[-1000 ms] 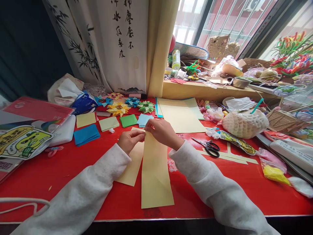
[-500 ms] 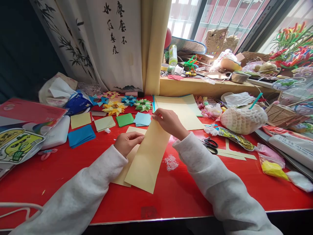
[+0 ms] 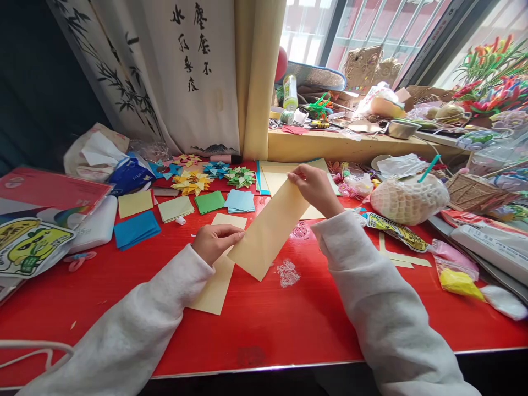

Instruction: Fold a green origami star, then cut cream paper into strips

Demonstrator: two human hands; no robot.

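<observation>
My right hand (image 3: 314,190) pinches the upper end of a pale yellow paper strip (image 3: 268,230), which slants down to the left above the table. My left hand (image 3: 216,242) is closed, thumb against fingers, its thumb tip at the strip's left edge. What lies between those fingers is hidden. Under my left hand a second pale yellow paper strip (image 3: 212,289) lies flat, partly covered by the hand. Larger pale yellow sheets (image 3: 274,175) rest behind my right hand.
Small paper stacks in blue (image 3: 137,230), green (image 3: 210,202) and light blue (image 3: 240,201) sit at the back left, before folded paper stars (image 3: 192,182). To the right are scissors, thin paper strips (image 3: 406,258) and a net-wrapped drink (image 3: 410,199). The red table (image 3: 305,335) ends in front.
My right hand has moved right and slightly up with the strip, which now tilts more and has its lower end raised. My left hand has stayed nearly in place.
</observation>
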